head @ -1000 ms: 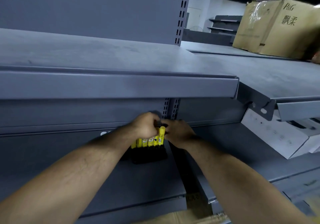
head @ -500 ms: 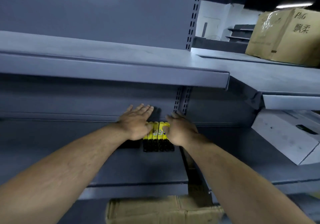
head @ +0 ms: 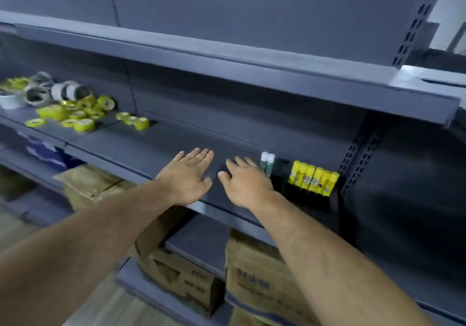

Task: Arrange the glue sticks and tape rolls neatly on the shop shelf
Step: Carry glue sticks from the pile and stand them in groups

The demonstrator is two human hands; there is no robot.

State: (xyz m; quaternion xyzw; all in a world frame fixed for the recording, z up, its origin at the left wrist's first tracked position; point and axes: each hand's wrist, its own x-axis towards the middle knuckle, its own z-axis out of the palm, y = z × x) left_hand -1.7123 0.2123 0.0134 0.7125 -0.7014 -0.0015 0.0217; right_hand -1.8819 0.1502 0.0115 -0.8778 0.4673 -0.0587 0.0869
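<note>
Along the dark grey shop shelf, yellow glue sticks stand upright in a row at the right end. Two white-capped sticks stand just left of them, and tape rolls lie heaped far left. Over the middle, the left hand and right hand are spread flat, fingers straight, holding nothing.

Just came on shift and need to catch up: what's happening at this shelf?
A person is stocking the grey shelf. Both hands hold nothing: the left hand and right hand are spread open over it. A row of yellow glue sticks stands upright at the right, two white-capped sticks beside them. The tape rolls lie in a loose heap at the far left, not yet sorted.
</note>
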